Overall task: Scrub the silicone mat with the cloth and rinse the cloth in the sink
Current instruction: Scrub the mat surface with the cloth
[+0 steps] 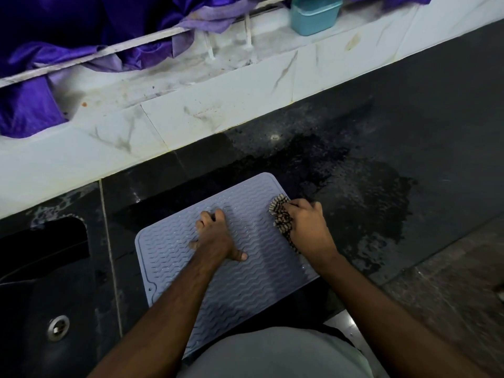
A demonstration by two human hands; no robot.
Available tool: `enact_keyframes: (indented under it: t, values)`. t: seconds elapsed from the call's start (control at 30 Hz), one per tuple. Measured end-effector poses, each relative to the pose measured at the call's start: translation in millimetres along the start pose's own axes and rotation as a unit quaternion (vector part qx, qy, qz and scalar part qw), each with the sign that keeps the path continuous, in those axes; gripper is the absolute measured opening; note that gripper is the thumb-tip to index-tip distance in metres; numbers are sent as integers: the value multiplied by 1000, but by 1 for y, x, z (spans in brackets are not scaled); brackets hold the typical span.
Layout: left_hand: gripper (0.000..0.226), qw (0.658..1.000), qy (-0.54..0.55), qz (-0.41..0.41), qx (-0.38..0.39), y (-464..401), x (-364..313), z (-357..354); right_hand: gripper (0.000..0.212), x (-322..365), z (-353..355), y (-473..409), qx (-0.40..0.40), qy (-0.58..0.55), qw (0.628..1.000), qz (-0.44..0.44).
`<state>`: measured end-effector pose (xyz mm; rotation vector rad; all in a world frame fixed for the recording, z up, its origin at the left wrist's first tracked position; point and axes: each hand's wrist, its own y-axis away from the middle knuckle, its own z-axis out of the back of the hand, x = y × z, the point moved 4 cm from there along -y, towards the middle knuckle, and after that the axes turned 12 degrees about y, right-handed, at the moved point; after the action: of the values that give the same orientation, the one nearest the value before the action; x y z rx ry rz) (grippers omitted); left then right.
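The left hand presses flat, fingers spread, on the lavender silicone mat on the dark counter. The right hand grips the patterned cloth against the mat's right edge, well apart from the sink.

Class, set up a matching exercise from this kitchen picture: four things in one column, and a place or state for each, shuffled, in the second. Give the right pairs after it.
Column one:
1. silicone mat
2. cloth
3. sink
4. teal container

Column two:
A. on the tiled ledge at the back
B. bunched in the right hand
C. set into the counter, left of the mat
D. flat on the counter, under the left hand

Pairs: 1-D, 2-B, 3-C, 4-A
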<state>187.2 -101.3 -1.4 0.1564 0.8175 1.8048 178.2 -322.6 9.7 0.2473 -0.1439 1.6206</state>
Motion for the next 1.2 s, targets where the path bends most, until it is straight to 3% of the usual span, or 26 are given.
enact_keyframes:
  t: [0.13,0.23,0.3,0.4,0.53,0.67,1.0,1.2]
  values:
    - [143,1000,-4,3,2,1,-2,1,55,-12,9,-9,-100,-108,989,-31]
    - [144,1000,-3,5,3,3,-4,0,44,-15,-8,-22,-54,-145,987,-39]
    - [143,1000,-2,0,4,4,-4,-1,54,-14,-24,-21,12,-94,996,-4]
    - [140,1000,0,-2,3,5,-5,2,73,-13,-36,-16,23,43,999,24]
    - [142,1000,-2,1,0,4,-6,2,57,-5,-39,-17,1,109,994,-10]
    - [143,1000,13,-5,2,4,-3,-1,55,3,-39,-23,27,133,990,-30]
    - [142,1000,19,-25,-4,7,2,0,46,14,-12,-4,19,58,998,11]
    - [137,1000,21,-19,-8,6,-1,-3,38,25,-32,-8,55,172,983,9]
